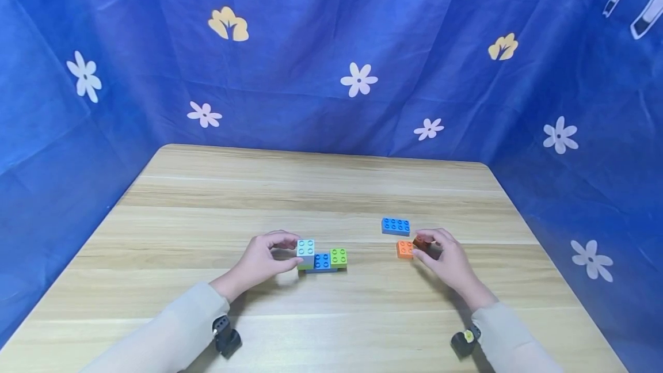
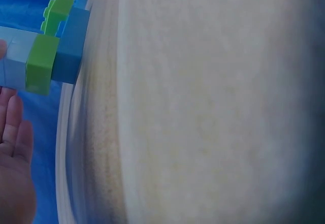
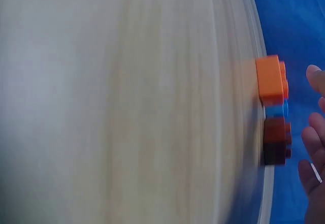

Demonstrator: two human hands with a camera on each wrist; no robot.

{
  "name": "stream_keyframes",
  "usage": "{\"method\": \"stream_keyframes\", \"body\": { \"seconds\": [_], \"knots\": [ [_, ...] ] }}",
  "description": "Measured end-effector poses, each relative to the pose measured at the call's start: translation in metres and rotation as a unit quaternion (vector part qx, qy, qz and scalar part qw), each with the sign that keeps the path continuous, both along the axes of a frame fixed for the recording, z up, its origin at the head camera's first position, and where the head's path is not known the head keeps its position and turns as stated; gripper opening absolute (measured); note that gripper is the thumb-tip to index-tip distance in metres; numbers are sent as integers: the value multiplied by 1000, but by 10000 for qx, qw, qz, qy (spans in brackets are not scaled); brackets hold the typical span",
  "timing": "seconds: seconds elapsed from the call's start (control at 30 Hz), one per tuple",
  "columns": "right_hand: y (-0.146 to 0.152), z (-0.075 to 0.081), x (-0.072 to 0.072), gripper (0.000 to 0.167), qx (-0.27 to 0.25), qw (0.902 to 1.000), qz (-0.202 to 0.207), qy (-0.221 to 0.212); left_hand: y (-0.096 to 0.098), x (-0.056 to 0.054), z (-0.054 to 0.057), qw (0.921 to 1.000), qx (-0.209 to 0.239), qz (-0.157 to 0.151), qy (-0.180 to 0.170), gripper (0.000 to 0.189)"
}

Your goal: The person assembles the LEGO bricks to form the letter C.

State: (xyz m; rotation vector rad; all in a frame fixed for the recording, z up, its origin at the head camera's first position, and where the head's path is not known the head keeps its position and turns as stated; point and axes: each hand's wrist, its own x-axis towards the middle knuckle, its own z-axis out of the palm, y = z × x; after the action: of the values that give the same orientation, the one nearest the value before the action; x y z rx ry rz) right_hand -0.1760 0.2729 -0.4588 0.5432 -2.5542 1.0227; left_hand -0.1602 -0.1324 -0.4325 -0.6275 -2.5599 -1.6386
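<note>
My left hand [image 1: 269, 255] pinches a light blue brick [image 1: 305, 247] between thumb and fingers. That brick tops a small stack: beneath it sits a green brick [image 2: 41, 64] on one end of a long blue brick [image 1: 322, 262]. A second green brick [image 1: 338, 256] is fixed on the other end. Over on the right, my right hand [image 1: 445, 255] is above a brown brick [image 1: 420, 243], thumb and fingers parted and loosely bent. In the right wrist view the fingers are apart from the brown brick. An orange brick [image 1: 405, 249] stands beside it, near the thumb.
Another blue brick [image 1: 396, 227] lies just behind the orange one. All of this is on a wooden table [image 1: 207, 189]. Blue cloth [image 1: 290, 73] with printed flowers surrounds the far edge and both sides.
</note>
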Motion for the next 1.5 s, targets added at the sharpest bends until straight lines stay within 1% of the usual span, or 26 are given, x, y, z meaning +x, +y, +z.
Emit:
{"method": "stream_keyframes", "body": {
  "seconds": [0.07, 0.13, 0.2, 0.37, 0.47, 0.63, 0.8, 0.9, 1.03, 1.17, 1.27, 1.37, 1.4, 1.5],
  "knots": [
    [5, 0, -1, 42, 33, 9999, -117, -55, 1, 3, 7, 10000, 20, -15, 11, 35],
    [9, -1, -2, 43, 22, 9998, -150, -103, 2, 5, 10, 10000, 44, -27, 16, 34],
    [12, -1, -3, 44, 26, 9997, -193, -150, 1, 4, 7, 10000, 34, -24, 19, 35],
    [17, -4, -6, 47, 151, 9981, -464, -366, -4, -4, -10, 10000, 33, -47, 32, 36],
    [18, -5, -7, 49, 233, 9962, -632, -551, -6, -7, -14, 9999, 71, -87, 72, 36],
    [19, -9, -10, 54, 291, 9927, -787, -865, -5, -6, -13, 9999, 62, -91, 54, 36],
    [16, -11, -13, 49, 519, 9870, -1032, -1119, -5, -6, -12, 9999, 71, -96, 57, 37],
    [15, -11, -14, 45, 606, 9853, -1112, -1149, -5, -6, -13, 9999, 80, -107, 99, 37],
    [12, -7, -15, 43, 481, 9858, -1152, -1122, -5, -6, -13, 9999, 73, -97, 109, 36],
    [6, -1, -17, 44, 207, 9885, -1162, -942, -3, -3, -8, 10000, 9, -30, 57, 35],
    [-2, 7, -18, 43, -15, 9910, -1080, -793, 1, 3, 5, 10000, 2, -30, 57, 34],
    [-14, 15, -19, 42, -196, 9931, -915, -701, 3, 9, 18, 9999, 11, -85, 116, 32],
    [-19, 17, -20, 42, -224, 9938, -854, -675, 3, 11, 20, 9998, 3, -114, 162, 31],
    [-33, 23, -21, 41, -301, 9959, -620, -588, 3, 12, 24, 9998, -5, -129, 156, 31]
  ]
}}
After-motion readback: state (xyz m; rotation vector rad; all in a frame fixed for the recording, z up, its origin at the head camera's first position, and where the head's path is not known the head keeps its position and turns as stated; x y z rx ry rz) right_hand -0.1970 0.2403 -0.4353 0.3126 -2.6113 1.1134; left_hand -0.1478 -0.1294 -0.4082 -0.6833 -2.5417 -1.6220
